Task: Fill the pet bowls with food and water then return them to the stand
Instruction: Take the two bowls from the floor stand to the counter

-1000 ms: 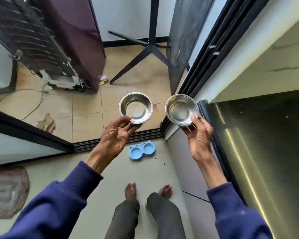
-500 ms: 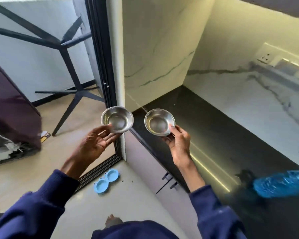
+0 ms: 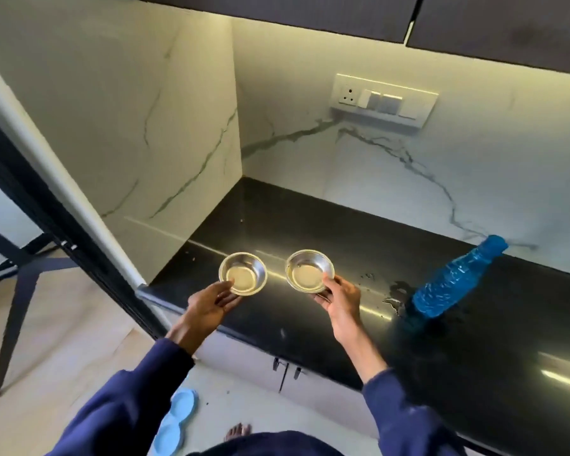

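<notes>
head view, looking down over a black polished bench (image 3: 310, 225) set in a corner of white marble-veined wall.

left hand (image 3: 208, 306) holds a small steel bowl (image 3: 243, 273) by its near rim, thumb on top of the rim, fingers (image 3: 229, 301) curled underneath and clamped on it. bowl is upright, dry and empty, held over the left end of the bench; cannot tell whether its base touches the surface.

right hand (image 3: 341, 296) holds a second steel bowl (image 3: 310, 270) the same way, thumb over the near right rim, fingers tucked below and gripping. this one is also empty, tipped slightly toward the camera. the two bowls sit side by side, close but apart.

blue plastic water bottle (image 3: 458, 276) stands on the bench to the right of the right hand, well apart from the bowls, cap on; it looks tilted, likely from the wide lens. small wet patches (image 3: 394, 291) on the bench between the bottle and the right hand.

light blue double-ring bowl stand (image 3: 175, 422) lies on the floor below the left forearm, partly hidden by the dark blue sleeve (image 3: 129, 399). both wells look vacant.

switch and socket plate (image 3: 384, 98) on the back wall above the bench. dark cupboards (image 3: 310, 11) overhead, cabinet doors (image 3: 244, 360) with dark handles under the bench. a bare foot (image 3: 239, 432) shows at the bottom edge.
</notes>
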